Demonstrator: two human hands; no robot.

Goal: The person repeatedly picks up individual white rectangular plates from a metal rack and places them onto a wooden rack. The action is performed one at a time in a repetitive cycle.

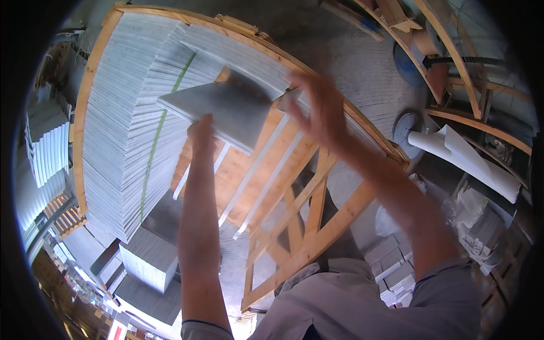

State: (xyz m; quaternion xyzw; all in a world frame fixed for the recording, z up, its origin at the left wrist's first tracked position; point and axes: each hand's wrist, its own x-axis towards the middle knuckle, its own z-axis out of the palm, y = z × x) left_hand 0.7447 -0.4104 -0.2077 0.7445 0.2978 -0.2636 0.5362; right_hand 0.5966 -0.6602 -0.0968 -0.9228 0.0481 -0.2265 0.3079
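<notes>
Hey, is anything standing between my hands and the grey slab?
Nothing clearly visible does. Your left hand grips the grey slab at its near edge. Your right hand, fingers open, is off the slab's right end; blur hides whether anything small lies between.

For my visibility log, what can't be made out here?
Head view: right hand, fingertips motion-blurred; contact unclear.
Head view: left hand, some fingers hidden by the hand itself and the gray slab.
Head view: left sleeve, cut off by the lower edge.
Head view: lower-left clutter, too small to identify.
</notes>
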